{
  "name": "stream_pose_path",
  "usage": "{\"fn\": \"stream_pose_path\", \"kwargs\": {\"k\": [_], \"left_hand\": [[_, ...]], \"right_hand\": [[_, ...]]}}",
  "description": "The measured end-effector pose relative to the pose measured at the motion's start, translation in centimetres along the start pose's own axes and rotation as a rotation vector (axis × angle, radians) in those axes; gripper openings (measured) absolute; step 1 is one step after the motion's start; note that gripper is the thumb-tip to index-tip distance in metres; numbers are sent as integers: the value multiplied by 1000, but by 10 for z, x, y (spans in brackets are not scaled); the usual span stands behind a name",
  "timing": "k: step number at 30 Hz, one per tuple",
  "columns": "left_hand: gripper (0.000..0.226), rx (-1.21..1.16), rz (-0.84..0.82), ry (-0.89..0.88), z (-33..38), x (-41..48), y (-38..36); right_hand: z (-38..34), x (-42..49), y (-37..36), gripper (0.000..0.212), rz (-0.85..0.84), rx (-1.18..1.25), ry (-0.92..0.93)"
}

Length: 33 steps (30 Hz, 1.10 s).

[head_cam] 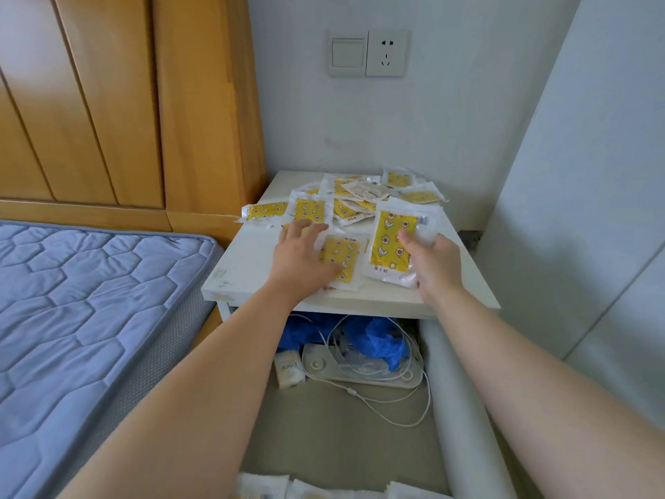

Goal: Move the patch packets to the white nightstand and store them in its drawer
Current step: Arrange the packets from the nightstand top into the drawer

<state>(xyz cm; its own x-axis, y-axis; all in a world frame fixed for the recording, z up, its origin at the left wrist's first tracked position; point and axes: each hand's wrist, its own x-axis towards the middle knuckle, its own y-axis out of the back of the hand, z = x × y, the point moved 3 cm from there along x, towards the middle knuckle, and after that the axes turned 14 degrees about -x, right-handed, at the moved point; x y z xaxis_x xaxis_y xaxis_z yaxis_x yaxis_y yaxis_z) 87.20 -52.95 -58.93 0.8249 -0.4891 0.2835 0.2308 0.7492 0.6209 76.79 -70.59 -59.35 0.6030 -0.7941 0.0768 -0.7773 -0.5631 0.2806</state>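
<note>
The patch packets (pixel 345 199) are being found scattered in a loose, overlapping heap on top of the white nightstand (pixel 248 261), mostly toward its rear and centre. A front packet (pixel 342 257), lying near the front edge, is being pressed flat by the left hand (pixel 298 253). That hand's fingers are being kept straight and spread, closing round nothing. Just to the right, a raised packet (pixel 392 243) is being held tilted up by the right hand (pixel 431 261). It is being pinched at its right edge between the thumb and the curled fingers. Whether its lower edge is touching the tabletop cannot be told.

Below the top, what appears to be the pulled-out drawer (pixel 334 426) is being viewed from above, though its front is being cut off by the bottom of the frame. A crumpled blue bag (pixel 374 340), a flat white device (pixel 360 372), a tangled white cable (pixel 396 408) and a small white pack (pixel 289 369) are being kept toward its back. Further white-edged packs (pixel 309 489) are being glimpsed at the frame's bottom edge.

A blue quilted mattress (pixel 90 300) is lying to the left, beside the nightstand, with a wooden headboard (pixel 126 102) behind it. A switch and socket plate (pixel 367 52) is being noted on the wall above the nightstand.
</note>
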Motion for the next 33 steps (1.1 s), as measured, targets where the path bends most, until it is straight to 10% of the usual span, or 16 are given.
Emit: {"fn": "stream_pose_path", "kwargs": {"k": [13,28,33], "left_hand": [[122,161,-162,601,21,1,14],[97,-678,257,696,21,-12,9],[71,-728,329,473,37,-1,13]], "right_hand": [[-5,-9,-1,18,-1,-151,132],[-7,-9,-6,24,-149,-243,159],[-5,-3,-4,13,-193,-162,131]]}}
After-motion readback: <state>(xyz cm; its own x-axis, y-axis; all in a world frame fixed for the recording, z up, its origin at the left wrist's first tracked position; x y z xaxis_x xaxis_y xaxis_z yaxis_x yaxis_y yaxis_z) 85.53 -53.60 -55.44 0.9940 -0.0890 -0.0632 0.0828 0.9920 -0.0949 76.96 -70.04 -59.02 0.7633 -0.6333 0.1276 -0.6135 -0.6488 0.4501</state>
